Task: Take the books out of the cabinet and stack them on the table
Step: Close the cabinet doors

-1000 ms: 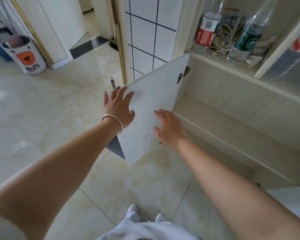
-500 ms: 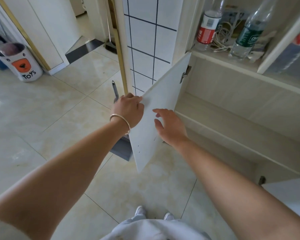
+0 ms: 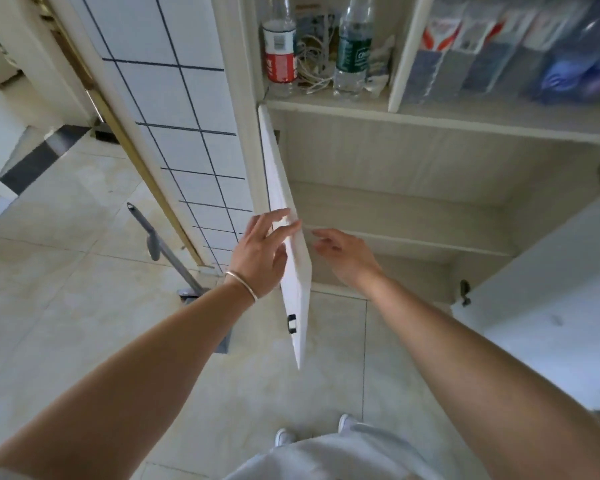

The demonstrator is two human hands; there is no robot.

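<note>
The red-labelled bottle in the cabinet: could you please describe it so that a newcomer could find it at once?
Start at the open cabinet and look at the shelf above the lower compartment. At its left end stands the red-labelled bottle, upright, left of a tangle of white cable. The other bottle on that shelf has a dark green label.

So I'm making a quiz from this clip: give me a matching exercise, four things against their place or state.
Things:
1. left hand
2. right hand
3. red-label bottle
4. books

Places or states:
A. upper right compartment, standing upright
B. fingers on the edge of the left cabinet door
C. open, holding nothing, in front of the lower shelves
D. upper shelf, beside a tangle of cables

Pairs: 1-B, 2-C, 3-D, 4-A
</note>
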